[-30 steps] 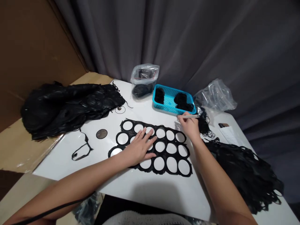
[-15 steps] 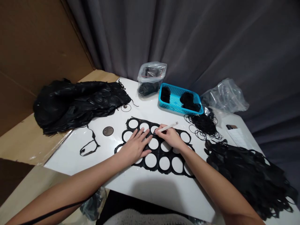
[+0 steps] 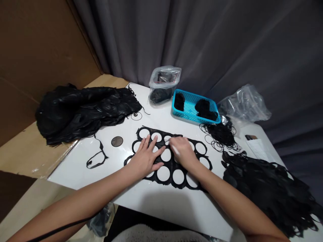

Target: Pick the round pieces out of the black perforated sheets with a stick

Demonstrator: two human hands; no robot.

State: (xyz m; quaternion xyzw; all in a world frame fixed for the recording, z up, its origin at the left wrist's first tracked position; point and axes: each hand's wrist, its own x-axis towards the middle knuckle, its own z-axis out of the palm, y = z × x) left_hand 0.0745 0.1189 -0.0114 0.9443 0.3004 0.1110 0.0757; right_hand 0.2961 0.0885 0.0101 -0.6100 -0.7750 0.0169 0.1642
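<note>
Hiding most of wht tool (image 3: 176, 150), R hand (image 3: 185, 154) clamps it; L hand (image 3: 146, 156), fingers apart.

The holed sheet (image 3: 172, 164) was laid on the table (image 3: 151, 206). From it, a bag (image 3: 162, 89) was placed at twelve o'clock, a basket (image 3: 189, 118) with bundles (image 3: 204, 107) in it at one, rings (image 3: 221, 136) at two, a heap of holed pieces (image 3: 267, 193) at four, a strip (image 3: 101, 147) at nine and a pile (image 3: 85, 112) at ten.

White tabletop (image 3: 75, 171) — it carried a holed black sheet (image 3: 172, 168), a blue basket (image 3: 186, 116), black rings (image 3: 220, 135), a dark disc (image 3: 117, 141), a black heap (image 3: 267, 191)
</note>
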